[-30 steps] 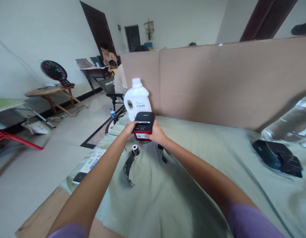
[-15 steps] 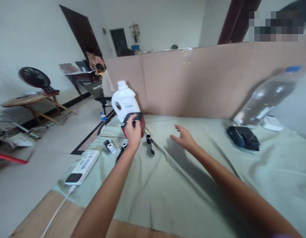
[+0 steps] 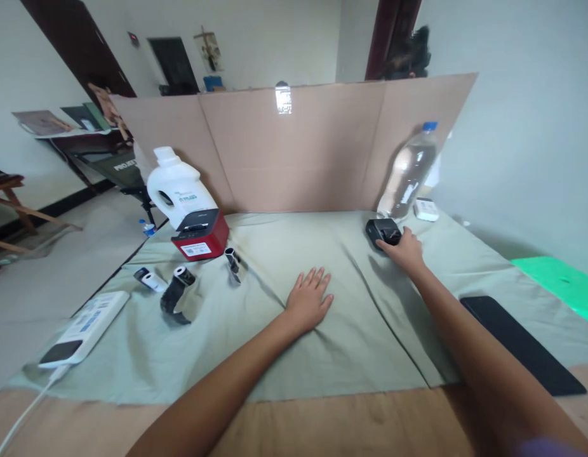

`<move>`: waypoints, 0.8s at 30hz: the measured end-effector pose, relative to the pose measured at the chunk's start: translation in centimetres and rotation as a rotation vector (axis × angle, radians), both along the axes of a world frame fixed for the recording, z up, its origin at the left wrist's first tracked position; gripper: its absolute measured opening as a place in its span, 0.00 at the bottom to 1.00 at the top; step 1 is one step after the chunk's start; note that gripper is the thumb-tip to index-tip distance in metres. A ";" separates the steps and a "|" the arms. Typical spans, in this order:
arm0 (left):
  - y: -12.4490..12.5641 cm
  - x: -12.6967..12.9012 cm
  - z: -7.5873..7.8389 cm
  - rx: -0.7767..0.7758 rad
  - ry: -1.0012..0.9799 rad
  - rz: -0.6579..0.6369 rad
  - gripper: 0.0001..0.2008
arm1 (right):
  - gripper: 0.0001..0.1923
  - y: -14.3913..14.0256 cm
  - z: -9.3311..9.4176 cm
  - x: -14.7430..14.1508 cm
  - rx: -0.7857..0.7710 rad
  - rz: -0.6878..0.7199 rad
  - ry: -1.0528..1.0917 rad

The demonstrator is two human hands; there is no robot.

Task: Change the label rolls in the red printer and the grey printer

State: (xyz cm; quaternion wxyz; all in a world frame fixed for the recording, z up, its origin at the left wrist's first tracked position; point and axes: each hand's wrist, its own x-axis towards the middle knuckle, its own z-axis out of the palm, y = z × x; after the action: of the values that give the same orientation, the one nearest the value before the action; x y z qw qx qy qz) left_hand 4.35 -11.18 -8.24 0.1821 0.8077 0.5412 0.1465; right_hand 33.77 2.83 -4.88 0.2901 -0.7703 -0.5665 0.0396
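Note:
My left hand (image 3: pixel 309 299) lies flat on the pale green cloth (image 3: pixel 294 343), fingers spread, holding nothing. My right hand (image 3: pixel 404 246) reaches to the far right and grips a small black device (image 3: pixel 380 230) that sits beside a clear water bottle (image 3: pixel 408 172). A red and black label printer (image 3: pixel 199 233) stands at the left in front of a white jug (image 3: pixel 176 185). Small label rolls (image 3: pixel 182 277) and a dark strip lie on the cloth near the printer.
A cardboard screen (image 3: pixel 294 146) closes off the back of the table. A white power strip (image 3: pixel 82 327) lies at the left edge, a black flat phone (image 3: pixel 517 343) at the right, a small white box (image 3: pixel 425 208) behind the bottle. A green surface (image 3: pixel 555 279) lies far right.
My left hand let go of the printer and came down flat on the cloth. My right hand moved right and closed on the black device. The view swung to the right.

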 end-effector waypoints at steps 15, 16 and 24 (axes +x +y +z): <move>-2.1 -1.9 1.2 0.099 -0.317 0.351 0.33 | 0.54 -9.5 1.7 -14.2 0.072 0.305 0.028; -1.9 -2.4 1.3 0.111 -0.338 0.362 0.32 | 0.54 -10.6 1.4 -15.7 0.092 0.350 0.021; -0.3 -5.3 0.7 0.080 -0.437 0.260 0.27 | 0.51 -14.3 0.1 -20.2 0.184 0.328 -0.029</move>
State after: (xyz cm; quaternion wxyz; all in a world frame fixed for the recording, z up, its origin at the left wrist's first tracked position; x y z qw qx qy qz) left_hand -0.96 -11.52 -7.51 0.2422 0.6872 0.5819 0.3611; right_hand 13.61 -11.43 -4.81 0.3407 -0.6384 -0.6898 0.0232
